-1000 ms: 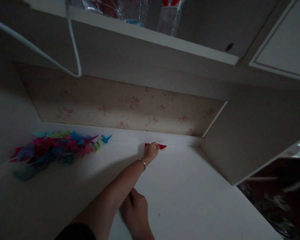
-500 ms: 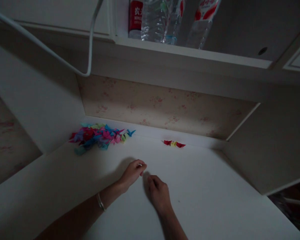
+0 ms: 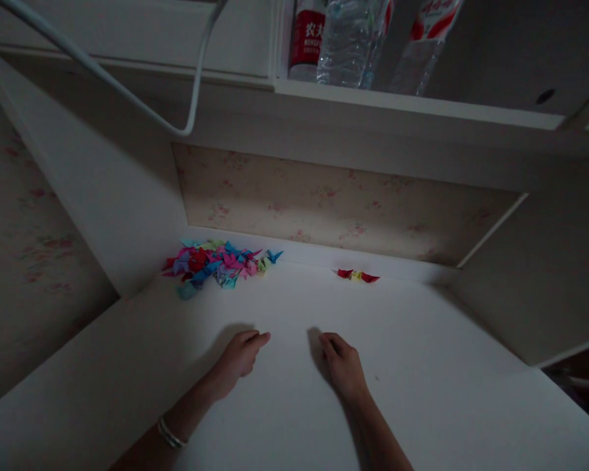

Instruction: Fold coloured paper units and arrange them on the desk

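Note:
Both hands are above the white tabletop (image 3: 294, 405), apart from each other. My left hand (image 3: 240, 356), with a bracelet at its wrist, has its fingers curled in and the thumb pointing right; nothing shows in it. Opposite it, my right hand (image 3: 343, 367) is loosely closed, with no object visible between its fingers. Near the back ledge lie small red and yellow folded papers (image 3: 356, 275) in a short row, beyond my right hand. To the left, a heap of colourful folded paper cranes (image 3: 220, 263) sits in the back corner, touched by neither hand.
Above the table runs a shelf (image 3: 422, 108) holding several plastic bottles (image 3: 346, 46). A white cable or bent tube (image 3: 181, 131) hangs at the upper left. White side panels (image 3: 515, 281) and a floral-papered wall (image 3: 343, 203) enclose the table's back.
My left hand has let go of the red folded paper by the ledge and drawn back towards me, to the left. My right hand has come apart from it, and the view has shifted left.

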